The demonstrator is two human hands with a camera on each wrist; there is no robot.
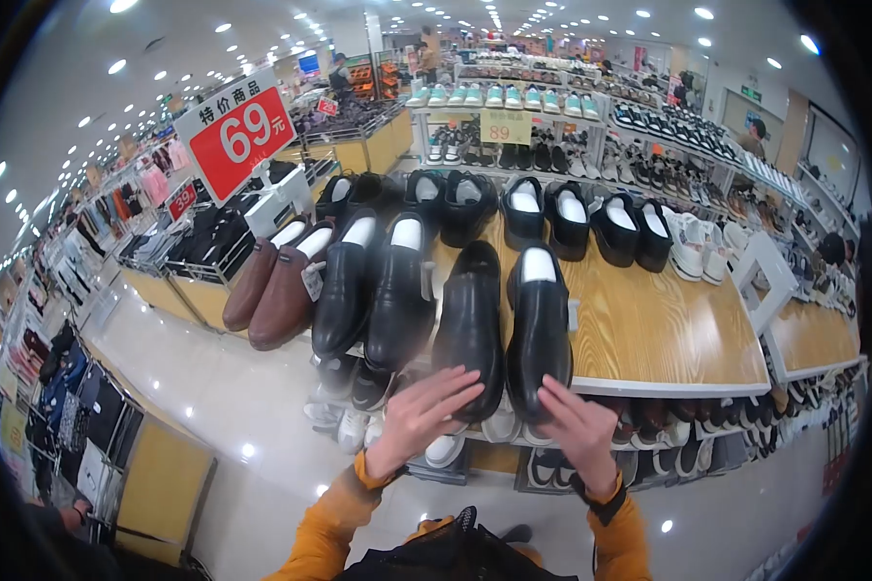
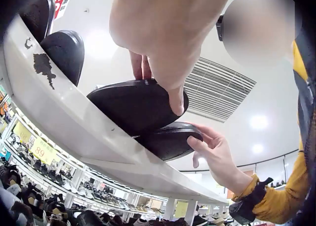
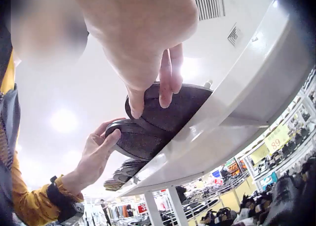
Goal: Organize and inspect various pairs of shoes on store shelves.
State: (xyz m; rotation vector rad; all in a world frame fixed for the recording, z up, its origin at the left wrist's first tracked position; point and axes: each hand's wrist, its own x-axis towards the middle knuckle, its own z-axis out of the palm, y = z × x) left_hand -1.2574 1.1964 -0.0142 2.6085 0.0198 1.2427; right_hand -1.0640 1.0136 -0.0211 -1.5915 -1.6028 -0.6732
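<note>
Two black leather shoes lie side by side, toes past the table's front edge: the left shoe and the right shoe, which has a white insole. My left hand grips the left shoe's toe, fingers on its upper. In the left wrist view that hand has its thumb against the dark sole. The right shoe's toe is pinched by my right hand; the right wrist view shows this hand with its thumb at the sole.
More black shoes and a brown pair stand to the left, with other pairs behind. The wooden tabletop extends right to a white frame. Shoes fill the lower shelf; a red price sign rises at left.
</note>
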